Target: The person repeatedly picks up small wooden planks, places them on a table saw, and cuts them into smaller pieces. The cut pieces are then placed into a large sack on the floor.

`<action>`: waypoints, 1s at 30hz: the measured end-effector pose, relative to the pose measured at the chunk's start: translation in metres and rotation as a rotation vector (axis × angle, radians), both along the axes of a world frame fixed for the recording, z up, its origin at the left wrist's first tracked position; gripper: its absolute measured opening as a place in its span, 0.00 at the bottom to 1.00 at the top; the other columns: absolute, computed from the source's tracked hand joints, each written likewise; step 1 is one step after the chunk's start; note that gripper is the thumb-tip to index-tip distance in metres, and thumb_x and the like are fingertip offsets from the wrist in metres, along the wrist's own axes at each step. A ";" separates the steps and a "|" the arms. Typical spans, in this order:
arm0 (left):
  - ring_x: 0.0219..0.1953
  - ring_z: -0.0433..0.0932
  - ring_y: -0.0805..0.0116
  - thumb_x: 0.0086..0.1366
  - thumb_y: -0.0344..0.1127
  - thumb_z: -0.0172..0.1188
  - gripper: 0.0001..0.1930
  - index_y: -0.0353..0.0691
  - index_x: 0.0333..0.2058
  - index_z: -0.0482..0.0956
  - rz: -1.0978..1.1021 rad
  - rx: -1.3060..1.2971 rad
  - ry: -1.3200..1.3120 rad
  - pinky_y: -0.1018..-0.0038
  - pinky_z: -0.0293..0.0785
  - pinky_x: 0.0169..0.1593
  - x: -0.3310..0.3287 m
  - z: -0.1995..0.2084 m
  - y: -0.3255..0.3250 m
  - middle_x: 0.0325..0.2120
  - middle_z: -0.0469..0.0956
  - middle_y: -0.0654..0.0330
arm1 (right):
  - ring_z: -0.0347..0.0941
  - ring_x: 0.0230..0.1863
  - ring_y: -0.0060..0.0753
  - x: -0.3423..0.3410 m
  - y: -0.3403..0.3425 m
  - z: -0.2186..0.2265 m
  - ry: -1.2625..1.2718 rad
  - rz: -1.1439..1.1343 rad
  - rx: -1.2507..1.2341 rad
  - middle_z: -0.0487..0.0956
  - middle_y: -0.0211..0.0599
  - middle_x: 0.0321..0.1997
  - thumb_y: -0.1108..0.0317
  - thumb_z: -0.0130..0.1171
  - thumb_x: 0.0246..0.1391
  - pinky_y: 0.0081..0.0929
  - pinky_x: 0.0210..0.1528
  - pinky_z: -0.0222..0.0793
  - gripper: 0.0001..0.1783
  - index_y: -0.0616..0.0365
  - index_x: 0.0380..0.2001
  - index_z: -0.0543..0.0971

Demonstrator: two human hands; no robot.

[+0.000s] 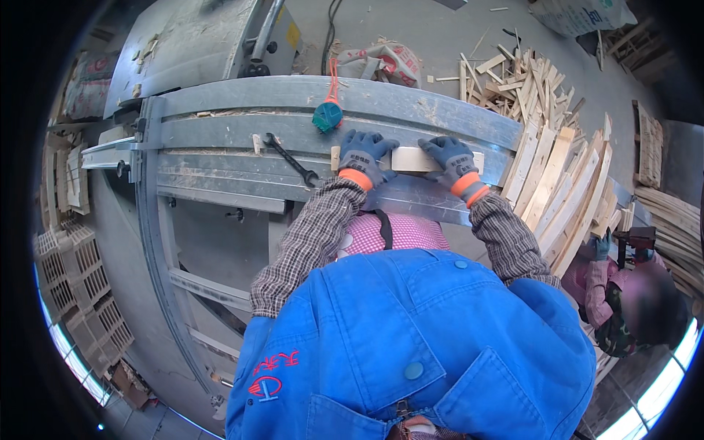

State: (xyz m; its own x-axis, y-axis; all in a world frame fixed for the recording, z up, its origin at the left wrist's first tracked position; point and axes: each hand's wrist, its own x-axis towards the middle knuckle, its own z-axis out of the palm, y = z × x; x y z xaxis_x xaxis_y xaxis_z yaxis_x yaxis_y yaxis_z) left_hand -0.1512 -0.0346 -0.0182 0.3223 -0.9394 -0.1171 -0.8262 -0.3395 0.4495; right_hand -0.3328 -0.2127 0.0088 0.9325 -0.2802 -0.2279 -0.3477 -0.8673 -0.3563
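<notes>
A short pale wooden slat [409, 159] lies flat on the grey metal work table [220, 139]. My left hand [363, 155], in a blue glove with an orange cuff, presses on the slat's left end. My right hand [450, 160], gloved the same way, holds down its right end. Both sleeves are checked, and a blue bib apron fills the lower picture.
A black spanner [290, 159] and a teal tool with a red cord [327, 116] lie on the table left of my hands. Stacked wooden slats [557, 183] lean at the right, with a loose heap [521, 81] behind. Another person [623, 293] crouches at the lower right. Slatted crates [81, 286] stand at left.
</notes>
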 end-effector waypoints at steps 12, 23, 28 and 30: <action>0.53 0.71 0.58 0.43 0.54 0.73 0.36 0.53 0.53 0.77 -0.026 -0.022 -0.019 0.61 0.57 0.64 0.002 -0.005 -0.002 0.49 0.76 0.60 | 0.69 0.58 0.45 -0.004 -0.010 0.004 0.078 0.053 -0.084 0.74 0.38 0.56 0.60 0.74 0.38 0.40 0.60 0.66 0.39 0.43 0.58 0.73; 0.54 0.71 0.57 0.45 0.54 0.73 0.37 0.60 0.57 0.75 -0.086 0.026 0.008 0.60 0.61 0.63 0.007 -0.006 -0.001 0.49 0.76 0.59 | 0.70 0.55 0.46 0.007 -0.012 0.006 0.121 0.154 -0.131 0.74 0.39 0.51 0.58 0.74 0.39 0.41 0.56 0.68 0.37 0.45 0.56 0.74; 0.54 0.71 0.57 0.44 0.54 0.74 0.37 0.56 0.55 0.75 -0.052 0.017 -0.011 0.60 0.60 0.63 0.004 -0.011 -0.001 0.50 0.75 0.60 | 0.71 0.54 0.44 0.016 -0.007 0.012 0.180 0.170 -0.134 0.74 0.37 0.51 0.55 0.73 0.40 0.40 0.54 0.69 0.38 0.45 0.57 0.74; 0.54 0.71 0.58 0.44 0.54 0.74 0.37 0.53 0.54 0.75 -0.043 0.034 -0.003 0.61 0.60 0.64 0.004 -0.010 -0.001 0.50 0.75 0.60 | 0.72 0.54 0.43 0.024 0.001 0.018 0.244 0.164 -0.185 0.75 0.36 0.50 0.52 0.72 0.41 0.39 0.55 0.69 0.37 0.44 0.57 0.74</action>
State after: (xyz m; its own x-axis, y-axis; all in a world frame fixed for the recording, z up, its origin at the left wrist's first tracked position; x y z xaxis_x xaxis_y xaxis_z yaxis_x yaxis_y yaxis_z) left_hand -0.1473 -0.0352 -0.0282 0.2823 -0.9477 -0.1488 -0.8415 -0.3191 0.4358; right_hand -0.3084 -0.2122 0.0272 0.8929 -0.1888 -0.4087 -0.2540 -0.9608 -0.1111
